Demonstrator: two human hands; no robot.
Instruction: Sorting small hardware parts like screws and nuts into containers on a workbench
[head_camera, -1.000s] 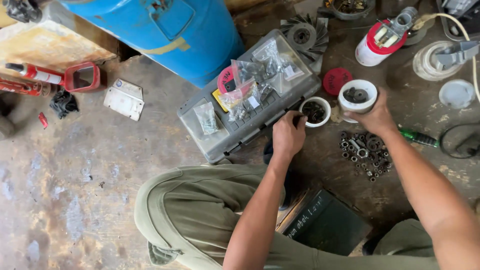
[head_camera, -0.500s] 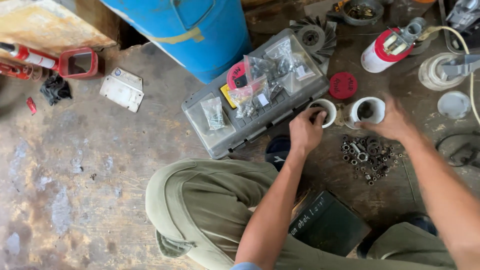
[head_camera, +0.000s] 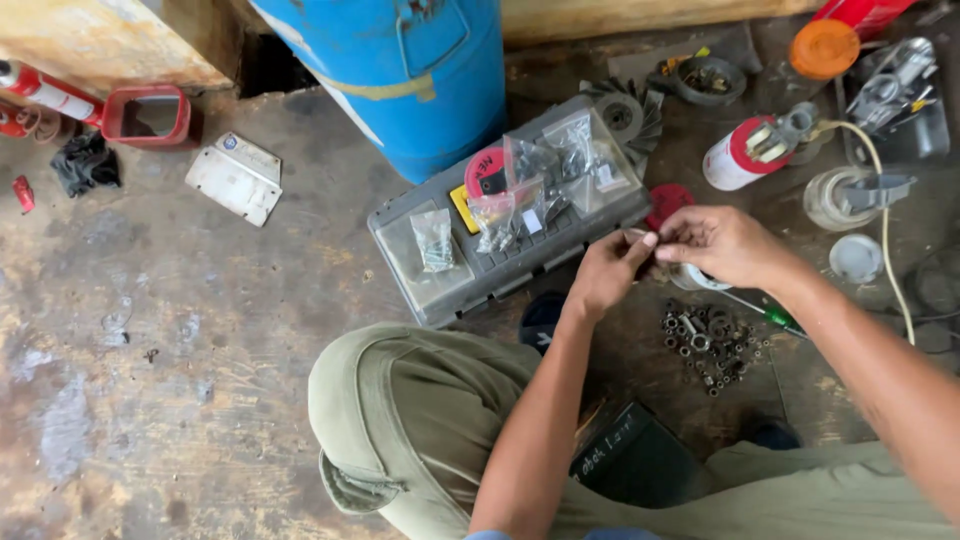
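Observation:
My left hand (head_camera: 608, 270) and my right hand (head_camera: 722, 243) meet fingertip to fingertip just right of a grey parts case (head_camera: 500, 255). Together they pinch something very small; I cannot make out what it is. A white cup (head_camera: 697, 279) peeks out below my right hand, mostly hidden by it. On the floor under my right wrist lies a heap of nuts and washers (head_camera: 712, 341). Several clear bags of hardware (head_camera: 520, 195) lie on top of the case.
A blue drum (head_camera: 400, 70) stands behind the case. A red lid (head_camera: 670, 202), a white and red canister (head_camera: 745, 152), a clear jar with a hose (head_camera: 845, 195) and a green screwdriver (head_camera: 770, 315) lie to the right. A red jack (head_camera: 110, 108) and metal plate (head_camera: 235, 178) sit left.
My hands have left the two white cups and come together, fingertips touching. The view has shifted, so the cups now sit beneath my right hand.

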